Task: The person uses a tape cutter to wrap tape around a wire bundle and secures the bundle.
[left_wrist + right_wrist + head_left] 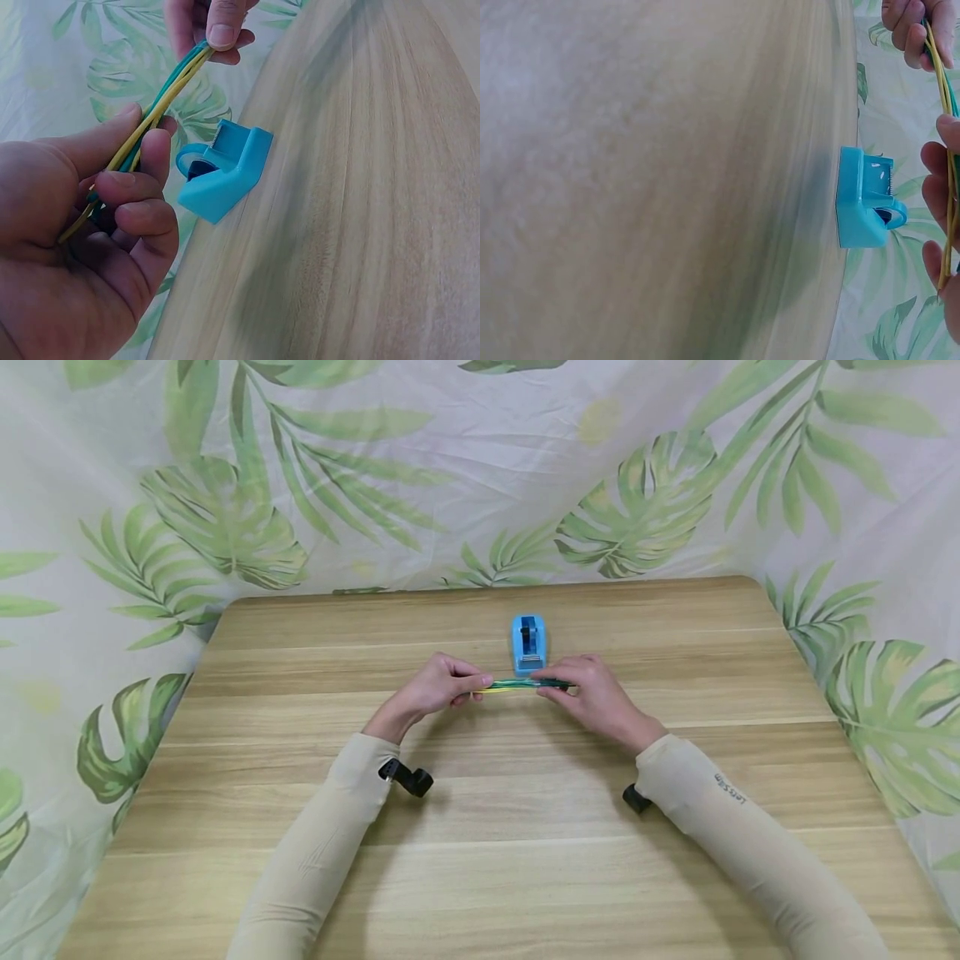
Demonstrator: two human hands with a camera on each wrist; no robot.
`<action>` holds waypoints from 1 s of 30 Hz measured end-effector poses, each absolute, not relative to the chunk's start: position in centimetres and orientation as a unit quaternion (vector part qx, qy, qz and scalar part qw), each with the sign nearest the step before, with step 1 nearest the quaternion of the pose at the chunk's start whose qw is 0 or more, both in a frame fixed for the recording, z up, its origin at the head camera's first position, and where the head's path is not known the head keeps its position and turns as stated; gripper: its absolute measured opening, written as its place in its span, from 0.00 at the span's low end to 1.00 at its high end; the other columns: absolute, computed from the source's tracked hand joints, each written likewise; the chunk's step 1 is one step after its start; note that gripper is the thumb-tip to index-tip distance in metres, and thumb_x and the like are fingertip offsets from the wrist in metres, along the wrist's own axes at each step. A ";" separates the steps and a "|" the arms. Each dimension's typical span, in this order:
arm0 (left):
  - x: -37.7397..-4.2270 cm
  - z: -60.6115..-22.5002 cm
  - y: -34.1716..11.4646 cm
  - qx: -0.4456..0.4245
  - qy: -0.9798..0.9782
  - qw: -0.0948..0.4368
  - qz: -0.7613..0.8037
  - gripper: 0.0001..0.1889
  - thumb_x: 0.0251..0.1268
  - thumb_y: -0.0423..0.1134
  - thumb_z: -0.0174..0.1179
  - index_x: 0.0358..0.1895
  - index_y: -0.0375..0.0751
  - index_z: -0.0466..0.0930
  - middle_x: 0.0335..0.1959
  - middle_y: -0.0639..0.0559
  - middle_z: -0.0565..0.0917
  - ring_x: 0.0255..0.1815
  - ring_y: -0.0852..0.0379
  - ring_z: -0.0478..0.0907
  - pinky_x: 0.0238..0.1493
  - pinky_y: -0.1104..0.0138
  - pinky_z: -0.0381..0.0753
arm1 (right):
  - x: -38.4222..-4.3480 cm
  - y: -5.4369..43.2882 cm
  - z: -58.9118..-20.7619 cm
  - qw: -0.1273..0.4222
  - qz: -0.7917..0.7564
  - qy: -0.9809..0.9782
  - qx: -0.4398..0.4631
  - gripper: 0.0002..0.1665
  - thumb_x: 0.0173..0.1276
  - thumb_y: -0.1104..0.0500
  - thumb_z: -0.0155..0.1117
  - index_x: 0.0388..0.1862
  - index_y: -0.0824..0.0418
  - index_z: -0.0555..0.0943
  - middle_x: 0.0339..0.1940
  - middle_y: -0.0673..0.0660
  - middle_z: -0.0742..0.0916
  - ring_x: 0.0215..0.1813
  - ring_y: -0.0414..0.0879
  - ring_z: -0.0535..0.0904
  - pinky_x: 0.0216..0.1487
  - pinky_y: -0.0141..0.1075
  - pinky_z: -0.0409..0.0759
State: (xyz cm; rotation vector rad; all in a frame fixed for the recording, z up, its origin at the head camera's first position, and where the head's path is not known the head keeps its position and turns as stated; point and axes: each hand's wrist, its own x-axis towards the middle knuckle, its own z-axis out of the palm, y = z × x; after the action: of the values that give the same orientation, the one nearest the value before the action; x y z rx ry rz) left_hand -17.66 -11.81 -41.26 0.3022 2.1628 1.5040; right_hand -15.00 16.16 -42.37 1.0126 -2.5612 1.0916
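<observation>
A bundle of thin yellow and green wires (513,685) is stretched level between both hands above the table. My left hand (442,683) pinches one end between thumb and fingers; in the left wrist view, the wires (166,97) run down into the curled fingers of that hand (97,240). My right hand (596,697) grips the other end. In the right wrist view only part of the right hand (949,300) shows, at the right edge, with the wires along its fingers. Just behind the bundle stands a blue tape dispenser (528,639), touched by neither hand as far as the wrist views show.
The wood-grain table (480,860) has rounded far corners. Behind it and at its sides hangs a pale cloth (495,468) with green leaf prints. A small black camera mount (408,777) sits at the left wrist, another (636,799) at the right.
</observation>
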 end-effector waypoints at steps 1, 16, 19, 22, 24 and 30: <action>-17.6 -41.2 -11.8 0.113 0.792 0.240 0.549 0.12 0.70 0.43 0.66 0.41 0.36 0.90 0.31 0.33 0.83 0.18 0.59 0.66 0.21 0.70 0.60 | -15.0 16.2 -42.4 0.084 0.367 -0.862 0.339 0.16 0.63 0.64 0.75 0.51 0.58 0.88 0.43 0.52 0.90 0.45 0.47 0.85 0.55 0.51 0.72; -17.6 -41.4 -12.2 0.165 0.800 0.210 0.537 0.08 0.69 0.39 0.66 0.39 0.37 0.91 0.28 0.36 0.82 0.16 0.60 0.62 0.18 0.70 0.59 | -15.1 15.7 -42.1 -0.007 0.407 -0.861 0.306 0.13 0.64 0.64 0.74 0.48 0.59 0.89 0.45 0.53 0.90 0.47 0.45 0.85 0.48 0.42 0.82; -17.5 -41.4 -12.3 0.173 0.803 0.206 0.533 0.08 0.68 0.39 0.67 0.40 0.37 0.91 0.30 0.36 0.83 0.17 0.60 0.61 0.19 0.70 0.59 | -15.0 15.6 -42.1 -0.025 0.403 -0.866 0.293 0.12 0.65 0.64 0.74 0.48 0.59 0.89 0.45 0.53 0.90 0.45 0.43 0.84 0.46 0.41 0.82; -17.5 -41.4 -12.3 0.174 0.805 0.205 0.529 0.09 0.68 0.39 0.67 0.41 0.37 0.91 0.31 0.36 0.84 0.19 0.60 0.61 0.20 0.70 0.59 | -15.1 15.6 -42.2 -0.035 0.399 -0.870 0.287 0.12 0.65 0.64 0.73 0.48 0.58 0.89 0.45 0.53 0.90 0.44 0.43 0.84 0.44 0.41 0.82; -17.5 -41.4 -12.4 0.174 0.805 0.205 0.530 0.08 0.68 0.38 0.67 0.41 0.37 0.91 0.33 0.35 0.85 0.20 0.59 0.62 0.21 0.70 0.60 | -15.1 15.6 -42.2 -0.039 0.396 -0.872 0.284 0.12 0.66 0.63 0.73 0.49 0.58 0.89 0.45 0.53 0.90 0.44 0.43 0.84 0.45 0.41 0.82; -17.5 -41.6 -12.5 0.178 0.808 0.195 0.527 0.08 0.66 0.38 0.68 0.42 0.38 0.91 0.37 0.39 0.87 0.26 0.57 0.69 0.26 0.69 0.65 | -15.1 15.6 -42.1 -0.055 0.379 -0.881 0.276 0.12 0.67 0.62 0.72 0.49 0.58 0.89 0.45 0.52 0.90 0.42 0.43 0.83 0.43 0.41 0.81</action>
State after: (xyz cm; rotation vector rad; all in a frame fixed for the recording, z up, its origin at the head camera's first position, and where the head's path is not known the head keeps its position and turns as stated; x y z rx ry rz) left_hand -17.50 -12.50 -41.64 0.4982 2.2648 1.4783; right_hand -15.12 15.63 -42.10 0.8986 -2.8699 1.2346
